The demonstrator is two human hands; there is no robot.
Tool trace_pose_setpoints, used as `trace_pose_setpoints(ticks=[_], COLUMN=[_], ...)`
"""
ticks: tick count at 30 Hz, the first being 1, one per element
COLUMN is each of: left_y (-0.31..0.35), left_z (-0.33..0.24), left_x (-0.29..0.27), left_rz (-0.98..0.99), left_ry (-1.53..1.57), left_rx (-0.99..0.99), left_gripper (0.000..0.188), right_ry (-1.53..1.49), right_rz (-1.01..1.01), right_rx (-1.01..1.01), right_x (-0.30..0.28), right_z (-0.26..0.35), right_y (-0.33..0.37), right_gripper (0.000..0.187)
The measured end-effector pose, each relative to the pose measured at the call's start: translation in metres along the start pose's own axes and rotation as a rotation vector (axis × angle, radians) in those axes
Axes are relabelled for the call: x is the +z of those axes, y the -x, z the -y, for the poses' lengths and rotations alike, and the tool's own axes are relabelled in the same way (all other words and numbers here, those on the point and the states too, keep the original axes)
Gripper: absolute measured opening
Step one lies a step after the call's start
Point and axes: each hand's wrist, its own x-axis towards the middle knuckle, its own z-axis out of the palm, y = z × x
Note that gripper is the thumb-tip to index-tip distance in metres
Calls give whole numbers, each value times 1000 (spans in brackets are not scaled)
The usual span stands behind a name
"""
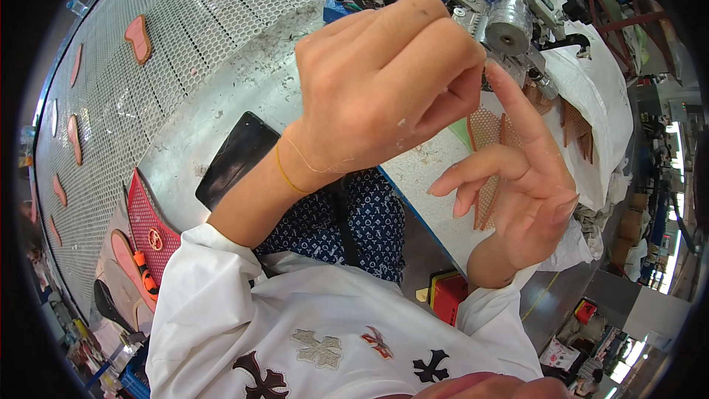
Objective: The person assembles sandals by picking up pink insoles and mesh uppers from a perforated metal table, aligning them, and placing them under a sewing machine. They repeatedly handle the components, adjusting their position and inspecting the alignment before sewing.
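Observation:
My left hand (384, 77) is raised in front of me, its fingers curled closed. What they hold, if anything, is hidden inside the fist. Close by on its right is my right hand (521, 185), palm partly turned toward me and fingers apart. Its index finger points up and its tip meets the edge of the left fist, or passes very near it. Nothing shows in the right hand. Behind both hands stands a machine with a metal cylinder head (509, 29). Brown perforated pieces (484, 125) lie on the light bench (425, 170) behind the right hand.
On the left runs a mesh conveyor (214, 0) carrying several pink sole-shaped pieces (137, 38). A black phone-like slab (240, 155) lies on its metal edge. A red perforated piece (150, 214) and an orange-handled tool (145, 272) sit lower left. A white sack (602, 103) is at right.

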Motion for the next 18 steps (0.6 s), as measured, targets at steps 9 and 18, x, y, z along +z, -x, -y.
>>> trace_pose_setpoints(ticks=[9,18], left_y=[-3,-9], left_z=[-2,-14], left_x=[-18,-12], left_rz=[43,48], left_ry=[152,216], left_rx=[-37,-14], left_gripper=[9,9], right_ry=[591,876], right_rz=[-629,-88], right_rx=[-22,418], right_x=[-49,-194], right_z=[-1,-141], right_y=[10,18], right_gripper=[22,29])
